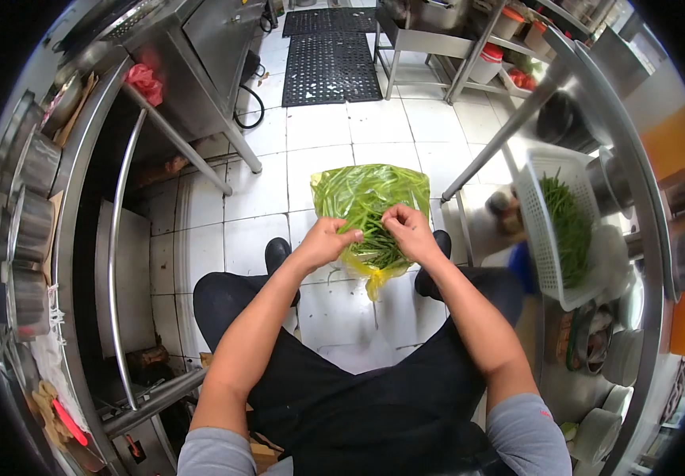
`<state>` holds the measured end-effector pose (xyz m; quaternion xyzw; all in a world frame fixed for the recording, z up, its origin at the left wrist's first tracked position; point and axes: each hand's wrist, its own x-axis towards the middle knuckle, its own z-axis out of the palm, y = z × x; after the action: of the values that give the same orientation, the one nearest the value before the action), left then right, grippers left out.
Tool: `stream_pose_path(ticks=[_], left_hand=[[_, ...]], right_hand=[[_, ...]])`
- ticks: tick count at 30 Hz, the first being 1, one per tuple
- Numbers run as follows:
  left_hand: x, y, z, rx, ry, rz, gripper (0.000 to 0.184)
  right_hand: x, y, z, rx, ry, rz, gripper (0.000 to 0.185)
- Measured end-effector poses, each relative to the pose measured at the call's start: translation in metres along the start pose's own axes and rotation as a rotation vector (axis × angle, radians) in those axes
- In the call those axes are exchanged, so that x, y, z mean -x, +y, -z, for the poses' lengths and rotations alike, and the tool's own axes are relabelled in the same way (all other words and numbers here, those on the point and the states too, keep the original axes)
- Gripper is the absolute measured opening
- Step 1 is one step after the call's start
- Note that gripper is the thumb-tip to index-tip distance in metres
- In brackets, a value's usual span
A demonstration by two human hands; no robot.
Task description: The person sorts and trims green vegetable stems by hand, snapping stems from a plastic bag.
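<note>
A translucent yellow-green plastic bag lies open on the floor between my feet. Long green beans fill its opening. Over the bag's left side, my left hand is closed, thumb and fingers pinching a few beans. On the other side, my right hand has its fingertips pinched together at the beans, apparently on a bean; its fingers partly hide the grip. To the right, a white perforated basket stands on a low shelf with more green beans in it.
Steel shelving runs along my right, with stacked plates low down. A steel counter with a rail is on my left, carrying metal pots. Black rubber mats cover part of the tiled floor ahead.
</note>
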<state>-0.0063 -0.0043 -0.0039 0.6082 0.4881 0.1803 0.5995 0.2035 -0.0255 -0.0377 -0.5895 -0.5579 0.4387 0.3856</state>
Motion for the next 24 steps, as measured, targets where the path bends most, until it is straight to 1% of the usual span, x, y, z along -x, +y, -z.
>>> stream_pose_path(ticks=[1,2,4,5,6,8,9,10,12,14,16,18,19,20,22,23,24], left_hand=[[-0.001,0.001,0.004,0.191,-0.024,0.064,0.021],[-0.003,0.001,0.007,0.381,-0.049,0.127,0.021],[-0.005,0.000,0.009,0.439,-0.036,0.085,0.019],[-0.005,-0.001,0.009,0.497,-0.024,0.047,0.018],[-0.006,-0.003,0.008,0.499,-0.023,0.050,0.018],[-0.008,-0.004,0.006,0.545,0.036,0.025,0.018],[-0.009,-0.005,0.005,0.547,0.041,0.025,0.018],[-0.009,-0.006,0.004,0.564,0.048,0.004,0.018],[-0.010,-0.009,0.001,0.585,0.063,-0.014,0.018],[-0.013,-0.012,-0.004,0.541,0.128,-0.042,0.019],[-0.016,-0.017,-0.007,0.513,0.135,-0.058,0.018],[-0.015,-0.017,-0.010,0.471,0.141,-0.124,0.017],[-0.014,-0.017,-0.010,0.503,0.113,-0.141,0.017],[-0.015,-0.018,-0.013,0.507,0.115,-0.140,0.017],[-0.017,-0.020,-0.018,0.472,0.226,-0.248,0.018],[-0.018,-0.021,-0.015,0.475,0.227,-0.246,0.018],[-0.020,-0.023,-0.008,0.401,0.254,-0.204,0.020]], right_hand=[[-0.003,-0.001,-0.001,-0.133,0.023,-0.029,0.015],[-0.002,-0.002,0.000,-0.132,0.021,-0.025,0.015],[0.006,-0.004,0.002,0.263,-0.018,0.363,0.019],[0.008,-0.003,-0.001,0.231,-0.077,0.360,0.023],[0.011,-0.004,-0.003,0.231,-0.081,0.358,0.023],[0.016,-0.015,-0.010,0.089,-0.207,0.052,0.021],[0.017,-0.013,-0.013,0.220,-0.177,0.034,0.022],[0.017,-0.015,-0.014,0.222,-0.183,0.037,0.022],[0.018,-0.018,-0.016,0.078,-0.213,0.039,0.026],[0.018,-0.010,-0.020,0.078,-0.237,0.032,0.026],[0.018,-0.009,-0.019,0.079,-0.261,0.023,0.026],[0.016,-0.014,-0.015,0.316,-0.096,0.082,0.025],[0.013,-0.012,-0.012,0.322,-0.044,0.068,0.024],[0.011,-0.011,-0.011,0.325,-0.047,0.068,0.024],[0.010,-0.009,-0.008,0.137,0.113,0.035,0.026],[0.009,-0.010,-0.004,0.133,0.118,0.013,0.020],[0.011,-0.009,-0.002,0.135,0.116,0.009,0.020]])
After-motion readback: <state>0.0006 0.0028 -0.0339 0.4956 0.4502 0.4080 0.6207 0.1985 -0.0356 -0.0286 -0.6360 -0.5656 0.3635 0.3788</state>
